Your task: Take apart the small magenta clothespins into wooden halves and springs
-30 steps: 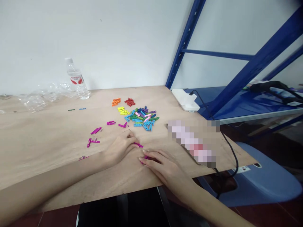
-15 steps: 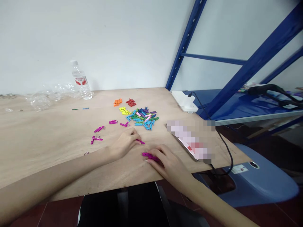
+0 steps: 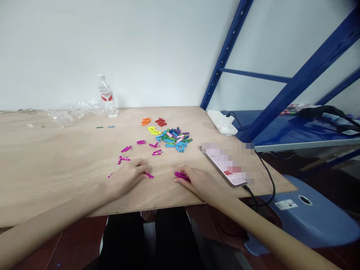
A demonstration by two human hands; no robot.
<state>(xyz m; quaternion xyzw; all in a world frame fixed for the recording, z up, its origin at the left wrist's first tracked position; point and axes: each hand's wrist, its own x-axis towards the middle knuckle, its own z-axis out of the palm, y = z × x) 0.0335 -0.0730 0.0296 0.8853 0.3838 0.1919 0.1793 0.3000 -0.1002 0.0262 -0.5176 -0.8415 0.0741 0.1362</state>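
My left hand [image 3: 131, 175] is low over the table, its fingers closed on a magenta clothespin [image 3: 150, 175] whose end sticks out to the right. My right hand [image 3: 198, 183] rests on the table with thumb and fingers around magenta clothespins [image 3: 180, 174]; how many is hidden. Beyond my left hand lie several magenta clothespins, among them a pair with its metal spring showing [image 3: 157, 152], one nearer the pile [image 3: 153, 144] and others farther left [image 3: 123, 159]. A mixed pile of blue, green, purple and pink clothespins [image 3: 174, 139] sits beyond my hands.
Yellow [image 3: 154, 130], orange [image 3: 146, 121] and red clothespins [image 3: 161, 122] lie in small groups at the back. A water bottle [image 3: 107, 98] stands beside crumpled clear plastic [image 3: 67, 114]. To the right are a phone [image 3: 225, 165] with a cable, a white power strip [image 3: 222, 122] and a blue rack [image 3: 225, 52].
My left hand has drawn left, away from my right hand, with the magenta clothespin; a magenta pair now shows where the hand was. My right hand stays on its clothespins. The view has shifted slightly.
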